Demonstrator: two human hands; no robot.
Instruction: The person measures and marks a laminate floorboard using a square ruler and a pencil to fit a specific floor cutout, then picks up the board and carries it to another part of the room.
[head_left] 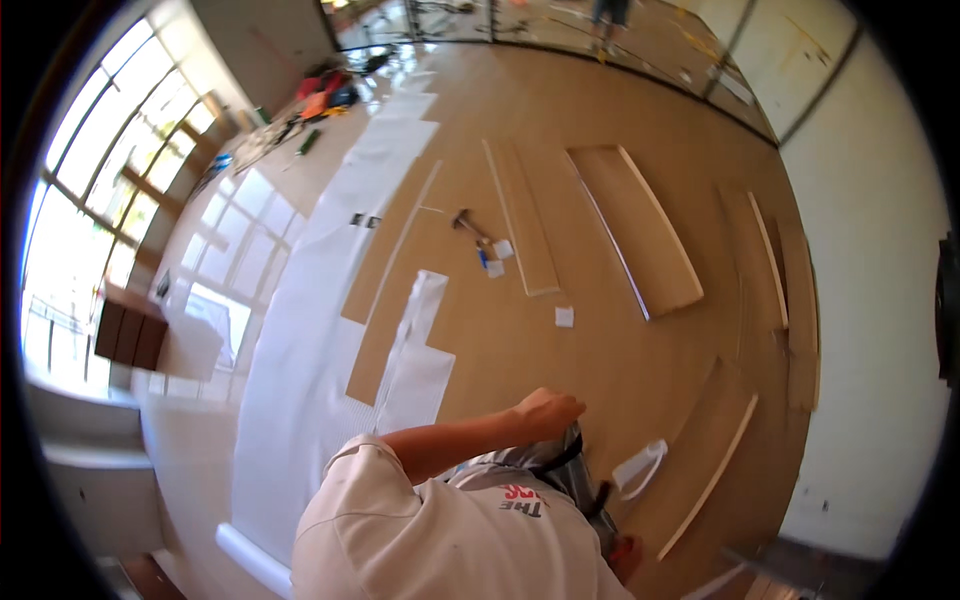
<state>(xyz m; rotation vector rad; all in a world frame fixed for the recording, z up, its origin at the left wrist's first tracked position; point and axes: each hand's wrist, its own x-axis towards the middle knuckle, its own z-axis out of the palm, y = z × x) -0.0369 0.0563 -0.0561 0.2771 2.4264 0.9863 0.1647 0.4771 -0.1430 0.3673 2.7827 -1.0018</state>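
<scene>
Pale shirt (430, 535) cloth fills the near edge of my view, well on my side of the hammer (463, 221). Just past it, to the near right of the hammer, what looks like the right hand (627, 556) shows only as a small blurred patch; I cannot tell its grip. Beyond that, the left hand (548, 411) is at the knee (572, 468), also on the hammer's near right: fingers curled, nothing plainly in them, though I cannot tell whether they pinch something small. The near board (700, 440) lies further right and nearer me than the hammer, a white loop (640, 468) by its left side. To handle that board well, I would settle my balance first, shift the loop aside, then take both long edges so the length does not flex. Foam (300, 290) spreads left of the hammer; I judge it wrinkles easily, so knees are best off its edges. Close by the hammer lies a blue tool (483, 257), worth moving clear. The slim board (525, 220) is just right of the hammer, the wide panel (640, 230) further right. Far beyond the hammer stands glass (450, 18).
</scene>
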